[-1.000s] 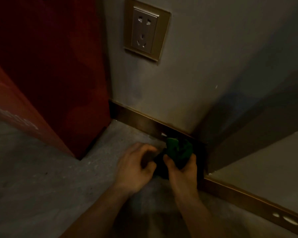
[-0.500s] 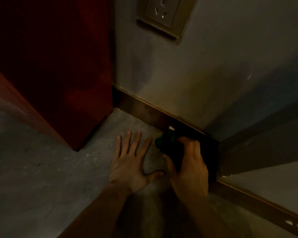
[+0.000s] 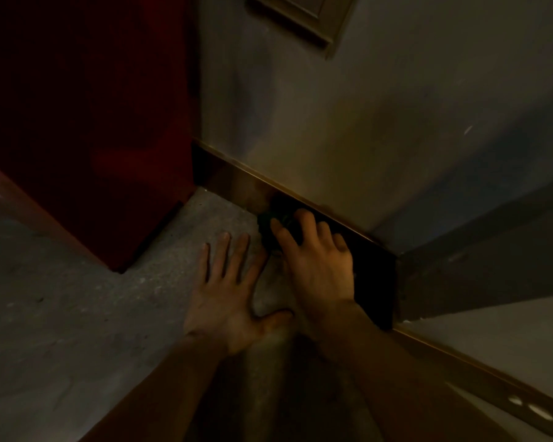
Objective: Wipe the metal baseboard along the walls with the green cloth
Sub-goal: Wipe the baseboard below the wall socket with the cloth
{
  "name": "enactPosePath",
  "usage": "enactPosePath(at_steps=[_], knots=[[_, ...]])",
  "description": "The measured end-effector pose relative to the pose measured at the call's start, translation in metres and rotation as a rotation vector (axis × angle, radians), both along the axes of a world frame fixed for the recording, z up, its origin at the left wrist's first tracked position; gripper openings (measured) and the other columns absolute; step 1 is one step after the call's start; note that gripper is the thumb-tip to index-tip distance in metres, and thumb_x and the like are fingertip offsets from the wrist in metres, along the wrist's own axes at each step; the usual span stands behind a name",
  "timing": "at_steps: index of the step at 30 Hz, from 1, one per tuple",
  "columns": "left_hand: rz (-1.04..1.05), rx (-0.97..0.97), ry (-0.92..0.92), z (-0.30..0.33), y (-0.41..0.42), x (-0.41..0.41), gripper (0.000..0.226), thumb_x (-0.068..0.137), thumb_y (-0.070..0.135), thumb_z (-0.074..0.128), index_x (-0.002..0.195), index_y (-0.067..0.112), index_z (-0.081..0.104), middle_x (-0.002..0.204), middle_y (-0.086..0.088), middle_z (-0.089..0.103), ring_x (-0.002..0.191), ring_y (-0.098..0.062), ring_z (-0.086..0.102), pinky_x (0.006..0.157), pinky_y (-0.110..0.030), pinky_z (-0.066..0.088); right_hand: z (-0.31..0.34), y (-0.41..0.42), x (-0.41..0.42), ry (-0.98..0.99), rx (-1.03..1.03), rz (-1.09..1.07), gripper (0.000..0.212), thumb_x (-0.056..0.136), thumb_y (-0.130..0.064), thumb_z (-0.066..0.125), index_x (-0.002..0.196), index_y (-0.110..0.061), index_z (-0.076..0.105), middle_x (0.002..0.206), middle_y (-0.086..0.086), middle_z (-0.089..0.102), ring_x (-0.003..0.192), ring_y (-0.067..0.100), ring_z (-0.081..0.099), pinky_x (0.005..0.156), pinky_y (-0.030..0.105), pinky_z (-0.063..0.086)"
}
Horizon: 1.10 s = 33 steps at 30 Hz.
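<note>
The metal baseboard (image 3: pixel 237 183) runs brass-coloured along the foot of the grey wall, from the red panel at left to a corner at right. My right hand (image 3: pixel 316 260) grips the bunched green cloth (image 3: pixel 276 215), which looks almost black in the dim light, and holds it against the baseboard near its middle. The fingers curl over the cloth and hide most of it. My left hand (image 3: pixel 227 288) lies flat on the grey floor with fingers spread, just left of the right hand.
A dark red panel (image 3: pixel 87 122) stands at left, its corner jutting onto the concrete floor (image 3: pixel 61 314). A wall socket plate (image 3: pixel 304 14) sits high on the wall. A second stretch of baseboard (image 3: pixel 492 378) runs along the wall at lower right.
My left hand let go of the cloth and went flat on the floor. My right hand pushed the cloth leftward along the baseboard, away from the corner.
</note>
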<state>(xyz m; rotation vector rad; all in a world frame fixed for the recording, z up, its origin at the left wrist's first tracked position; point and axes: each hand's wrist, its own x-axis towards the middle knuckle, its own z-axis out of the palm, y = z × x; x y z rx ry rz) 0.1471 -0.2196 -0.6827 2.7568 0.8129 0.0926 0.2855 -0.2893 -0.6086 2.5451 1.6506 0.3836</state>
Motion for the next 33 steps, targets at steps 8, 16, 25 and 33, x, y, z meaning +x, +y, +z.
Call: enactPosePath(at_steps=[8,16,25,33], knots=[[0.008,0.009,-0.028,0.000,0.001,0.001,0.109,0.075,0.097,0.022,0.159,0.029,0.013,0.167,-0.011,0.004,0.152,-0.034,-0.014,0.119,-0.064,0.004,0.000,0.026,0.005,-0.231,-0.124,0.163,0.043,0.092,-0.014,0.033,0.121,-0.015,0.064,0.125,0.007,0.059,0.088,0.030,0.060,0.065,0.039,0.048],[0.016,0.006,-0.011,0.001,0.002,0.000,0.109,0.074,0.098,0.020,0.159,0.031,0.008,0.168,-0.010,0.002,0.152,-0.033,-0.017,0.120,-0.062,-0.002,0.003,0.026,0.006,-0.228,-0.210,0.143,0.043,0.090,-0.015,0.035,0.126,-0.012,0.059,0.135,0.007,0.047,0.097,0.033,0.056,0.068,0.042,0.046],[0.021,-0.001,-0.033,-0.001,0.000,-0.002,0.108,0.074,0.097,0.025,0.159,0.033,0.010,0.168,-0.009,0.004,0.152,-0.033,-0.015,0.120,-0.061,-0.005,0.014,0.017,0.005,-0.150,-0.312,0.065,0.031,0.093,-0.016,0.047,0.121,-0.012,0.057,0.135,0.008,0.043,0.092,0.034,0.056,0.060,0.039,0.031],[-0.001,-0.023,-0.074,-0.001,0.006,0.002,0.107,0.074,0.097,0.024,0.159,0.033,0.009,0.168,-0.009,0.002,0.151,-0.033,-0.017,0.119,-0.063,-0.004,0.018,0.001,0.011,-0.051,-0.282,-0.071,0.043,0.074,-0.017,0.076,0.114,-0.018,0.060,0.124,0.012,0.054,0.062,0.033,0.059,0.047,0.029,0.025]])
